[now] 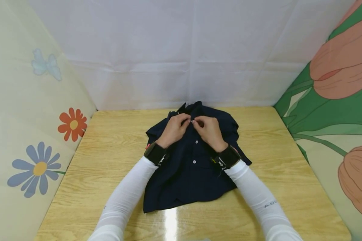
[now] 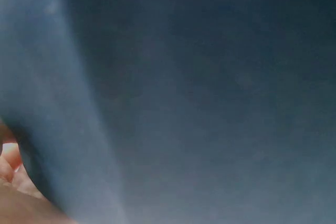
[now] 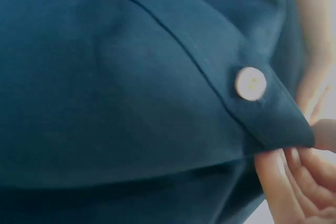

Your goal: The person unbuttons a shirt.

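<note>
A navy short-sleeved button-up shirt (image 1: 181, 182) lies front up, collar toward the back wall. My left hand (image 1: 173, 130) and right hand (image 1: 210, 132) meet near the top of its front opening, each pinching the cloth edge between thumb and fingers. In the right wrist view, fingertips (image 3: 278, 182) grip the placket beside a pale button (image 3: 251, 84). Lower on the shirt front, more pale buttons (image 1: 196, 142) run down the middle. Blurred navy cloth fills most of the left wrist view and hides much of that hand.
The shirt rests on a wood-grain table (image 1: 108, 154). A white cloth wall (image 1: 138, 50) stands right behind the collar, with flower-patterned panels (image 1: 328, 134) at both sides. Black bands with cameras (image 1: 156, 154) sit on both wrists.
</note>
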`<state>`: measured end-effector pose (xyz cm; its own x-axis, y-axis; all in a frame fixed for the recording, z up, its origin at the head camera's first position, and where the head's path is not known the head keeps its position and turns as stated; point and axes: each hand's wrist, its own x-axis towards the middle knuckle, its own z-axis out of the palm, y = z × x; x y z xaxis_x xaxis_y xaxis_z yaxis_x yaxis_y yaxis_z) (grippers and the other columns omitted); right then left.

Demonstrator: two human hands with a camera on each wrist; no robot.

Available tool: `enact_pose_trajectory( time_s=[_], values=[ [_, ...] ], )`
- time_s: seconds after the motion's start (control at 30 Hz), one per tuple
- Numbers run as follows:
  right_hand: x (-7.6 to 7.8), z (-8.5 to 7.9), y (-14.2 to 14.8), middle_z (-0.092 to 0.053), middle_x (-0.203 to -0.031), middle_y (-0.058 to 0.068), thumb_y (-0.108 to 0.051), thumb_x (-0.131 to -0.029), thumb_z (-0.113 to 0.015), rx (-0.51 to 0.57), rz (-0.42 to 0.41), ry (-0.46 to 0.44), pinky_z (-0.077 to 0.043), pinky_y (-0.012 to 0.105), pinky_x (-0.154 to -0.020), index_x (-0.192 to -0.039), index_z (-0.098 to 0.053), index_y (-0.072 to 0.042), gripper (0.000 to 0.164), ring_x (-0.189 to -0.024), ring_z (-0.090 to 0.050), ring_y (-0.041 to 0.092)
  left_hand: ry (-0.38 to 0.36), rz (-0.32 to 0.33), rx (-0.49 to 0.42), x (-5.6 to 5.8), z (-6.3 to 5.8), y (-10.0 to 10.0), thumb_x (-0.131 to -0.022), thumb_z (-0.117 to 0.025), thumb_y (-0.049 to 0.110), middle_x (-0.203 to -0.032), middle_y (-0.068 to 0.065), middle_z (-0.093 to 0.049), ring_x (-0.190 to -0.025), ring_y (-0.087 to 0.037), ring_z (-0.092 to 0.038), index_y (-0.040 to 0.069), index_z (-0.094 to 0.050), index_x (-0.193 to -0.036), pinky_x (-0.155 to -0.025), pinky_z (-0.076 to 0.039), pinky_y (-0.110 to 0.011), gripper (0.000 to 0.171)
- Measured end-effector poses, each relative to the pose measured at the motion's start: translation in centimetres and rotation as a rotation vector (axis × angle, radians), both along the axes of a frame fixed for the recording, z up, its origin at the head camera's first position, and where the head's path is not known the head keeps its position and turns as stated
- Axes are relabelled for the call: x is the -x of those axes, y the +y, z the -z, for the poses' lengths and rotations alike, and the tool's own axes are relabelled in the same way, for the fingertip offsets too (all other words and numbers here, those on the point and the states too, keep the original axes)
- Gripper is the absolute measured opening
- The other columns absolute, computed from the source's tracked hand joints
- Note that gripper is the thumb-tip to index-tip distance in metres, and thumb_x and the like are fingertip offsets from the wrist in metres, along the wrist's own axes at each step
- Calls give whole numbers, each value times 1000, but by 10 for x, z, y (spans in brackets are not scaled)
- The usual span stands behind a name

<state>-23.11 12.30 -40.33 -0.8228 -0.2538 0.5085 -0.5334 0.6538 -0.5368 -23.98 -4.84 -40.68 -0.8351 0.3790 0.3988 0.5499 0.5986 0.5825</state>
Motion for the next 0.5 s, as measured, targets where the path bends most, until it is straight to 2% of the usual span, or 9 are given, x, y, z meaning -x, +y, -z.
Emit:
enact_pose_trajectory(
  time_s=[0.13, 0.27, 0.37, 0.5],
  values=[
    [-3, 5, -6, -72, -84, 9, -21, -89, -62, -36, 85, 113, -52, 34, -65, -93, -72, -5, 19, -71, -67, 19, -36, -6, -24, -1, -3, 0, -97, -51, 17, -111, -11, -66, -92, -21, -64, 6, -65, -112, -79, -50, -33, 24],
    [-5, 9, -8, -71, -90, 11, -20, -91, -59, -82, 130, 180, -53, 37, -68, -97, -70, -3, 21, -76, -68, 23, -69, -4, -44, -2, -5, 1, -96, -52, 21, -108, -10, -68, -75, -16, -62, 8, -66, -111, -69, -48, -28, 25],
    [-6, 11, -8, -71, -90, 11, -18, -91, -59, -98, 120, 217, -54, 37, -68, -99, -70, -2, 21, -76, -68, 24, -74, -11, -60, -2, -4, 1, -95, -54, 24, -101, -8, -70, -60, -12, -55, 9, -68, -107, -61, -43, -24, 24],
    [-7, 11, -7, -70, -82, 9, -13, -90, -59, -105, 82, 277, -53, 36, -64, -93, -70, -3, 16, -69, -67, 22, -56, -30, -80, -2, -1, 2, -94, -56, 24, -93, -6, -70, -57, -10, -51, 10, -69, -99, -58, -40, -23, 20]
  ],
)
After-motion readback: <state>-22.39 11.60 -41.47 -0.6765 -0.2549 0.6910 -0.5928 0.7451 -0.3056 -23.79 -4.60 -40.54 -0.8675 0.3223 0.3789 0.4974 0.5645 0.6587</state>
